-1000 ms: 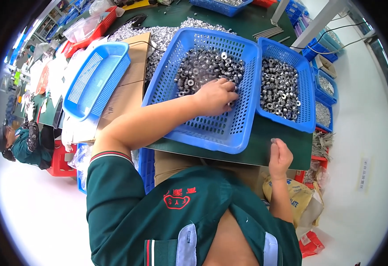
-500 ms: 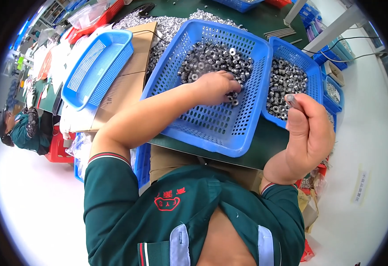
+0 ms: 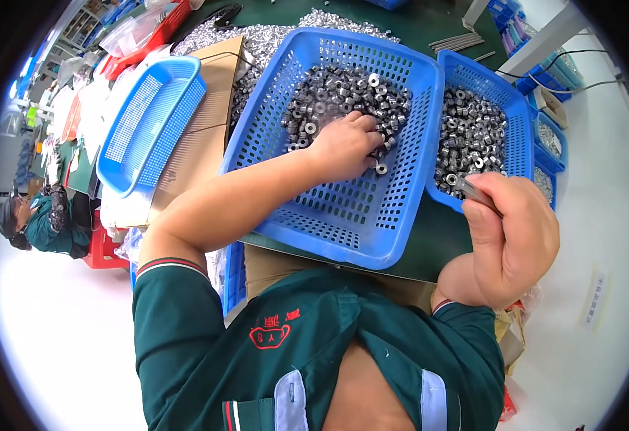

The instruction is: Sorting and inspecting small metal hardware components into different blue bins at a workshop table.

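Note:
A large blue perforated basket (image 3: 343, 248) stands before me, with a heap of small metal rings (image 3: 343, 90) in its far part. My left hand (image 3: 347, 147) reaches in at the heap's near edge, palm down with fingers curled; what lies under the fingertips is hidden. One loose ring lies beside its thumb. On the right, my right hand (image 3: 516, 233) is raised near the front of a second blue basket (image 3: 523, 136), which holds similar metal pieces (image 3: 469, 133). Its thumb and forefinger pinch a short grey metal rod (image 3: 473, 190), its end pointing up and left.
Many small shiny metal parts (image 3: 271, 39) cover the green table's far side. An empty-looking light-blue basket (image 3: 138, 136) rests on cardboard (image 3: 214, 108) at left. Thin metal rods (image 3: 455, 42) lie at the back right, near a pale post (image 3: 544, 43). A co-worker (image 3: 52, 219) sits far left.
The view has shifted slightly. My right hand is a little lower, and more of the rod shows. My left hand stays at the heap's near edge, its fingers still curled.

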{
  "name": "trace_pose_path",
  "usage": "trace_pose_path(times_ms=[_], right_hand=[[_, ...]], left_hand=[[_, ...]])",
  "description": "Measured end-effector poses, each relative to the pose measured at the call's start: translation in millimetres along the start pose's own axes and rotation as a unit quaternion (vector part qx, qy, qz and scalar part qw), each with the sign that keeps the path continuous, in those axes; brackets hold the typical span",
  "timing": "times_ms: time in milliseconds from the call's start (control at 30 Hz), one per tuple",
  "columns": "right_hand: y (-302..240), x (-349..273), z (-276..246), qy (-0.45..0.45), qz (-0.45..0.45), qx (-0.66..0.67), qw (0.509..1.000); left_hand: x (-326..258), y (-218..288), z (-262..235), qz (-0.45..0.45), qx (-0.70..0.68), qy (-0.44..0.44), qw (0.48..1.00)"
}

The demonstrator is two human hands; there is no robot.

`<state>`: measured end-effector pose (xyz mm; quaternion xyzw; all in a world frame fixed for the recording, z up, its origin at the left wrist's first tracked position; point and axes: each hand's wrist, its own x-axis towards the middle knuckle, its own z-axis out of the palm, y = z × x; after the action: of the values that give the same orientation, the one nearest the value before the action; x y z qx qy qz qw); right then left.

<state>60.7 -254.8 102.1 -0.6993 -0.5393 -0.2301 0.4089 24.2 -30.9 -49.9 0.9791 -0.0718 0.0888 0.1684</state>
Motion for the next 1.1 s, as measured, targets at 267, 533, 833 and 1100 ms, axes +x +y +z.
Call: trace_pose_path(times_ms=[267, 533, 833, 1100], right_hand=[[4.5, 4.6, 5.5, -0.009, -0.02, 0.015, 1.0], [0.8, 4.4, -0.8, -0.056, 0.028, 0.006, 0.998], [6.6, 2.4, 2.1, -0.006, -0.027, -0.002, 1.0], [7.2, 4.5, 2.8, -0.052, -0.026, 0.004, 0.998]], left_hand=[[0.8, 5.3, -1.5, 0.029, -0.018, 0.021, 0.999], [-0.6, 0.7, -0.5, 0.141, 0.035, -0.03, 0.989], [2.3, -4.3, 3.4, 0.13, 0.043, -0.047, 0.99], [10.9, 17.2, -44.4, -0.096, -0.273, -0.017, 0.957]])
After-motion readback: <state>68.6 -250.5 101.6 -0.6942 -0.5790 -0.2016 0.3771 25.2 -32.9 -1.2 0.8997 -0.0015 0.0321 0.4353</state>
